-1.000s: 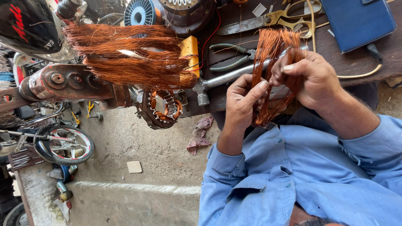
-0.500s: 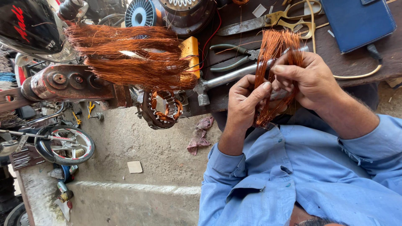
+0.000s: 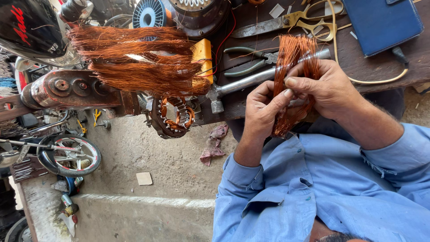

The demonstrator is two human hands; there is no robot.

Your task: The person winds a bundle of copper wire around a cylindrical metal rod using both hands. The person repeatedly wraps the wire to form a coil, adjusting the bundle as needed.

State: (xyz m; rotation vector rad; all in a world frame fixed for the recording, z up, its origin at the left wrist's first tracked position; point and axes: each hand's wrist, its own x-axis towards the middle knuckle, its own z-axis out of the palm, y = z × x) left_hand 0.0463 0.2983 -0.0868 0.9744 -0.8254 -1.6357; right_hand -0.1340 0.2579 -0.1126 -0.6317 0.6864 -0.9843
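Right of centre, our left hand (image 3: pixel 264 105) and right hand (image 3: pixel 329 89) both have a closed grip on the copper wire coil (image 3: pixel 293 58), held just above the desk (image 3: pixel 385 62). We judge a hard tug could kink or snap strands. Farther, upper left, the loose wire bundle (image 3: pixel 143 58) could snag it.

Lettering: red marking on a black rounded shell (image 3: pixel 27 31) (glossy), far from the fingers (image 3: pixel 286 92), at the tabletop's (image 3: pixel 380 67) far end. No packages or screens.
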